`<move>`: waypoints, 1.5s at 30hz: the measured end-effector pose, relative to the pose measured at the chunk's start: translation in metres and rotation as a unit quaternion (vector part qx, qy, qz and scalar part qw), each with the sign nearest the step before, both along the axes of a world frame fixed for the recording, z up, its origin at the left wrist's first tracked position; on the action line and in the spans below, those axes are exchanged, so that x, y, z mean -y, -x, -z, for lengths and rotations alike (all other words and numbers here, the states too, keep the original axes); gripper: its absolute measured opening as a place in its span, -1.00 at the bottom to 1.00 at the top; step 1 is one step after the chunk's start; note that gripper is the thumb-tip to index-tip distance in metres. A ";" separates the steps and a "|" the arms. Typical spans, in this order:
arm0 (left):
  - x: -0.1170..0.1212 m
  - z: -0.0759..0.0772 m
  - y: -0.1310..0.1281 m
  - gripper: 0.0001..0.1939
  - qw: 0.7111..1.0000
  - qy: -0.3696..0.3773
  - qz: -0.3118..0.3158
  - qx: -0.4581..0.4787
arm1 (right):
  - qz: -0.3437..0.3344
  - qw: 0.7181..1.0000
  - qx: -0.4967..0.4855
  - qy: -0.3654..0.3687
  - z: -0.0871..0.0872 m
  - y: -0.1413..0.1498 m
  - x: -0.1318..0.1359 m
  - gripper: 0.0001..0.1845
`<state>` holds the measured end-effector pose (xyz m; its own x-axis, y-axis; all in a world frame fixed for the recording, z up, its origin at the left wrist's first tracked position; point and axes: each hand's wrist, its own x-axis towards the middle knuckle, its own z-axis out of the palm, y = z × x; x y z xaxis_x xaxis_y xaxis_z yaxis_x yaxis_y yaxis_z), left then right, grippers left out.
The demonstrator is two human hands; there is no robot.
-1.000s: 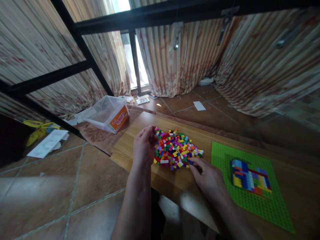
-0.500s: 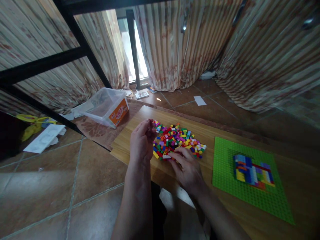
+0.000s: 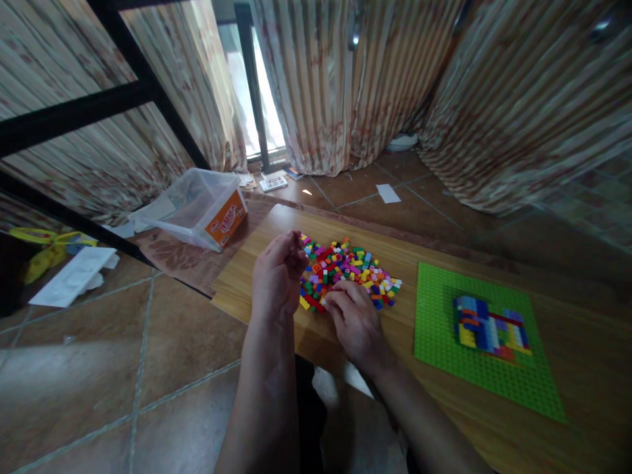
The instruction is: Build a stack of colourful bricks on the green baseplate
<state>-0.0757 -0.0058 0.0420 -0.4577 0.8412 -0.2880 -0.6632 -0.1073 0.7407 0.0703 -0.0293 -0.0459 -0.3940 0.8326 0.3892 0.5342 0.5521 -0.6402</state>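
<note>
On the wooden table lies a loose pile of small toy building bricks (image 3: 340, 263) in many colours. My left hand (image 3: 278, 273) hovers at the pile's left side, fingers curled in toward the thumb; whatever they may hold is hidden. At the near edge of the pile, my right hand (image 3: 356, 322) has thumb and forefinger brought together among the bricks. A tiny pale spot shows at those fingertips, too small to name. To the right, a green studded baseplate (image 3: 434, 329) carries a flat multicoloured brick build (image 3: 486, 329).
A clear plastic box (image 3: 190, 217) with an orange label stands on the rug left of the wooden table (image 3: 251, 263). White moulded packaging (image 3: 74, 276) lies on the tiles. A black metal frame (image 3: 133, 92) rises at the left, before striped curtains (image 3: 316, 85).
The right fingers have closed together and moved slightly left along the pile's near edge. A white brick seen beside them before is out of sight. The left hand keeps its curled pose.
</note>
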 end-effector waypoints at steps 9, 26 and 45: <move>0.000 0.017 -0.026 -0.90 0.908 -0.006 0.210 -0.361 | 0.115 0.852 -0.412 0.302 -0.012 -0.029 -0.021 -0.67; -0.001 0.024 -0.070 -0.88 0.825 -0.056 0.370 -0.424 | 0.115 0.873 -0.395 0.261 -0.034 -0.064 -0.024 -0.72; -0.011 0.036 -0.059 -0.84 0.641 0.075 0.326 -0.691 | 0.207 0.874 -0.377 0.228 -0.045 -0.180 -0.019 -0.68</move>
